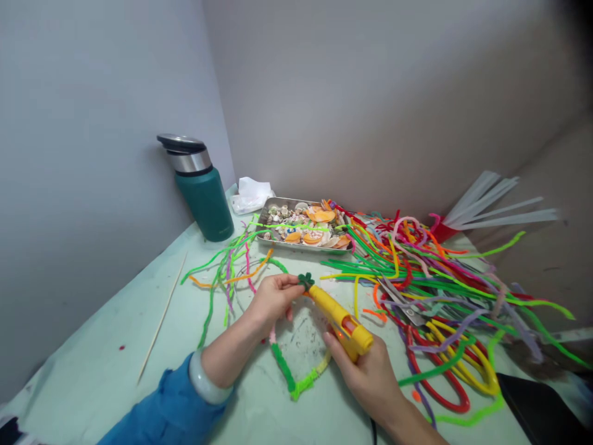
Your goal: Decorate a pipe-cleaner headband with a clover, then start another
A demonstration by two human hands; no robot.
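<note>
My left hand (pixel 273 298) pinches a small dark green pipe-cleaner piece (pixel 304 280) between thumb and fingers. My right hand (pixel 365 371) is wrapped round the grip of a yellow glue gun (pixel 338 318), whose nozzle touches the green piece. Below the hands, a loop of green, yellow-green and pink pipe cleaner (pixel 296 377) lies on the pale green table (pixel 115 346). A pale bangle and a blue sleeve (pixel 171 408) cover my left forearm.
A heap of coloured pipe cleaners (pixel 440 278) with scissors (pixel 401 303) on it fills the right. A metal tray of shells (pixel 303 227), a teal flask (pixel 204 191), crumpled tissue (pixel 252 193), a thin wooden stick (pixel 160 324) and clear glue sticks (pixel 500 210) are nearby.
</note>
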